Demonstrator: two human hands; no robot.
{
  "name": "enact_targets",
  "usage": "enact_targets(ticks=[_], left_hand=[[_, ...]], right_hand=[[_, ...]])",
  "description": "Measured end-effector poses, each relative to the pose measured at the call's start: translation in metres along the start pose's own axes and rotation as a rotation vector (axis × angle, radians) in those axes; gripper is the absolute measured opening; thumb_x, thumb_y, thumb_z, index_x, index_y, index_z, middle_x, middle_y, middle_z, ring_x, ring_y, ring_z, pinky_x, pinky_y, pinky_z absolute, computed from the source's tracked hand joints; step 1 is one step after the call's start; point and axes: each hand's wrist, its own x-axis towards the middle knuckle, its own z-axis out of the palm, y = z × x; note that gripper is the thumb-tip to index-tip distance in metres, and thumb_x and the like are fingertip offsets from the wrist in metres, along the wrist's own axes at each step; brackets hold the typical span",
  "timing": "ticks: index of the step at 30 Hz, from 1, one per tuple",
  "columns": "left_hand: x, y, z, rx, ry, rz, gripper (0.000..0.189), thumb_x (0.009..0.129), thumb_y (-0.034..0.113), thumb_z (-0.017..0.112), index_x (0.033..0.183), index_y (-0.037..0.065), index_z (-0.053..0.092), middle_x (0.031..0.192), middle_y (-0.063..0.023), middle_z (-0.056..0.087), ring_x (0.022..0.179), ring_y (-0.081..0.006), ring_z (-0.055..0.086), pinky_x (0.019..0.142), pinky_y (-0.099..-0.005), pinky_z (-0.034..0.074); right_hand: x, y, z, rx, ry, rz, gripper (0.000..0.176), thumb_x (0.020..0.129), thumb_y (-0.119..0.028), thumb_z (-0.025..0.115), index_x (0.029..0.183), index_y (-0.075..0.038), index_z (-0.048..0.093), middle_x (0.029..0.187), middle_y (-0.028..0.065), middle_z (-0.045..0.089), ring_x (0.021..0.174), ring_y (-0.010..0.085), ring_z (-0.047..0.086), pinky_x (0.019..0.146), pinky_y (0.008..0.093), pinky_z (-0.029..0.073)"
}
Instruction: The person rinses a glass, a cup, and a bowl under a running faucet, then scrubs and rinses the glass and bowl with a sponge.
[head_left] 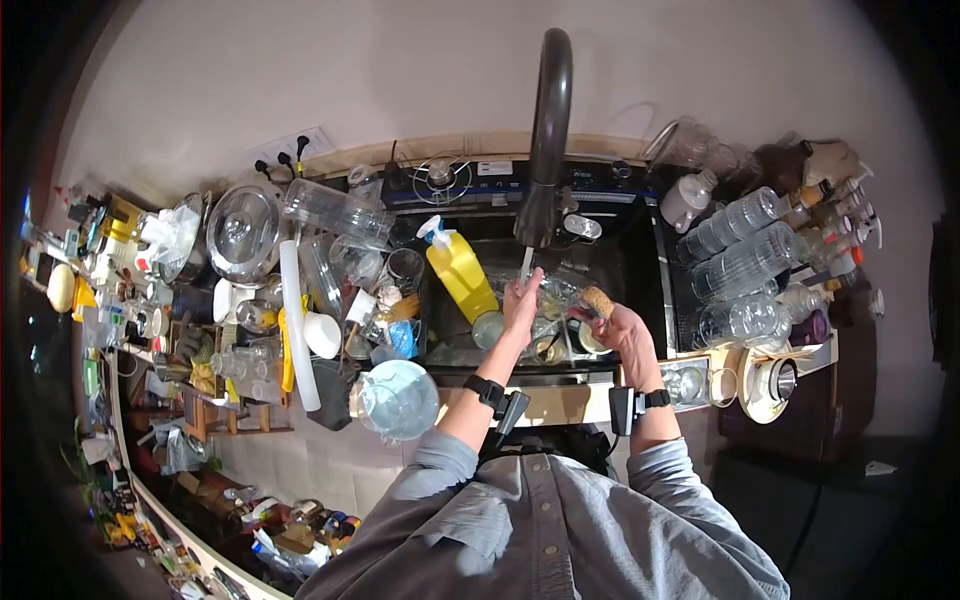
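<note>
My left hand is under the water running from the dark faucet, over the black sink. Its fingers are bent together beside something clear and shiny that I cannot make out. To its right, my right hand is closed round a tan, rough-textured sponge-like piece. A yellow pump bottle leans in the sink left of my left hand. Below its base is a clear glass. More clear glassware lies under and between my hands, partly hidden by them.
Ribbed glass jars crowd the right counter. On the left stand a round clear lid, a long white tube and a white cup. A clear bucket-like container sits at the sink's front left.
</note>
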Motion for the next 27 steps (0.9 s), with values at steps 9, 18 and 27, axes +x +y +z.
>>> enact_targets(ticks=[9,18,27], left_hand=[[-0.009,-0.002,0.060,-0.561,0.163,-0.202,0.072,0.063,0.052,0.079,0.116,0.012,0.052,0.107,-0.0090,0.055,0.097,-0.0216,0.056,0.065,-0.0354,0.047],[-0.027,0.026,0.082,-0.700,0.050,-0.272,0.087,0.063,0.045,0.078,0.124,0.003,0.031,0.094,-0.0138,0.055,0.076,-0.0236,0.057,0.066,-0.0391,0.052],[-0.044,0.043,0.076,-0.566,0.041,-0.237,0.072,0.064,0.040,0.079,0.112,0.001,0.042,0.081,-0.0113,0.056,0.061,-0.0201,0.057,0.059,-0.0379,0.054]], right_hand=[[-0.081,0.050,0.040,-0.468,0.231,-0.454,0.030,0.093,-0.034,0.054,0.097,-0.007,0.065,0.080,0.0002,0.065,0.060,0.0085,0.056,0.048,0.0244,0.042],[-0.173,0.051,0.042,-0.939,0.875,-1.209,0.032,0.094,-0.029,0.052,0.103,0.001,0.058,0.090,0.0191,0.066,0.083,0.0218,0.063,0.073,0.0339,0.048],[-0.118,0.061,0.042,-1.111,0.033,-0.789,0.025,0.091,-0.007,0.044,0.109,0.004,0.057,0.091,0.0075,0.061,0.083,0.0140,0.053,0.074,0.0301,0.044]])
